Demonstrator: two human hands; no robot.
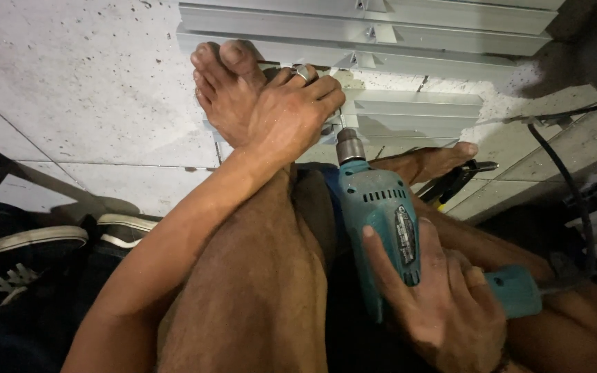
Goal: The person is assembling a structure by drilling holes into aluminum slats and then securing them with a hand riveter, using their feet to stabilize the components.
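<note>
My right hand (pixel 443 304) grips a teal electric drill (pixel 381 214), whose silver chuck (pixel 349 146) points down at a grey aluminium profile piece (pixel 416 110) on the floor. My left hand (pixel 291 114), with a ring on one finger, presses down beside my bare left foot (pixel 226 83) on the near end of that profile. The fingers are curled over the metal edge. The drill bit's tip is hidden behind my left hand.
Long aluminium profiles (pixel 381 27) lie along the top on a speckled concrete floor (pixel 84 83). Dark pliers with a yellow handle (pixel 457 181) rest by my other foot. A black cable (pixel 561 173) runs at the right. Black sneakers (pixel 29 255) sit at left.
</note>
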